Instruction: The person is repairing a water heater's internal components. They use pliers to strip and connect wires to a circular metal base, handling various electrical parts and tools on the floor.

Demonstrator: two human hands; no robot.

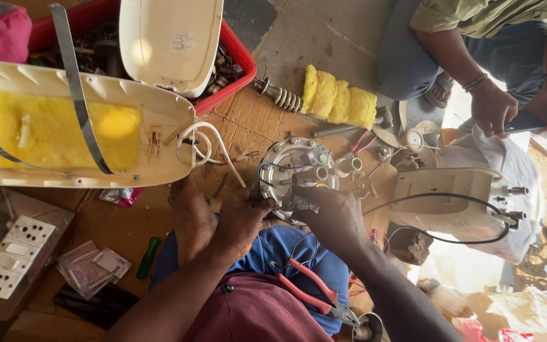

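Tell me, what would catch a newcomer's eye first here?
Probably the big cream casing lined with yellow insulation, lying open at upper left. At centre, the left hand and right hand grip a round metal plate with fittings, and red pliers rest on the lap.

A floor workplace: flattened cardboard (248, 123) spread over a concrete floor (324, 38), crowded with parts.

On the cardboard lie a cream heater shell (153, 126) on its side, showing yellow insulation, a green-handled screwdriver (147, 258), a few banknotes (93, 266) and a white switch plate (7, 256) on a brown board at the left. A red crate (238, 60) of scrap metal sits at the cardboard's upper edge. Farther right, a strip of yellow foam (339, 100) lies beside a coiled heating element (278, 95), near a second cream housing (451, 202) with a black cable looped over it.
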